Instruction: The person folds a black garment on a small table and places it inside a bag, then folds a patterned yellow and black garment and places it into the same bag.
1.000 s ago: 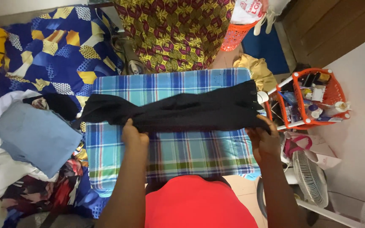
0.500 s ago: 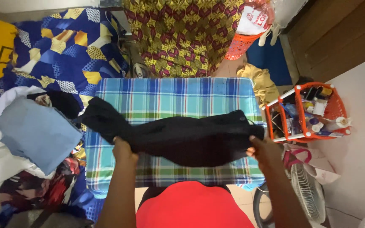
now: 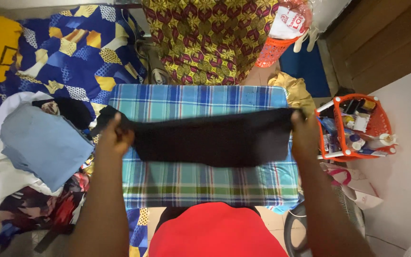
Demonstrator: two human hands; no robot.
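the bed (image 3: 72, 52) with its blue and yellow patterned cover fills the far left, and a heap of clothes (image 3: 34, 157) spills over its near side, a pale blue piece on top. in the middle stands the board (image 3: 205, 183), covered in blue, green and white plaid. beyond it hangs a yellow and maroon print cloth (image 3: 205, 38). to the right an orange rack (image 3: 357, 126) holds small bottles and tubes, and part of a fan (image 3: 353, 219) shows lower down.

the black garment (image 3: 210, 140) is stretched flat between both hands, lifted just above the board's middle and running left to right. the left hand (image 3: 114, 138) is clenched on its left end, where some loose cloth trails off toward the heap; the right hand (image 3: 304, 135) is clenched on its right end. the hands are well apart, so the cloth is taut.

to do this well, i'd judge the pull should be even on both ends, the top edge level and parallel to the board's far edge, and the trailing left end gathered in so it does not bunch.
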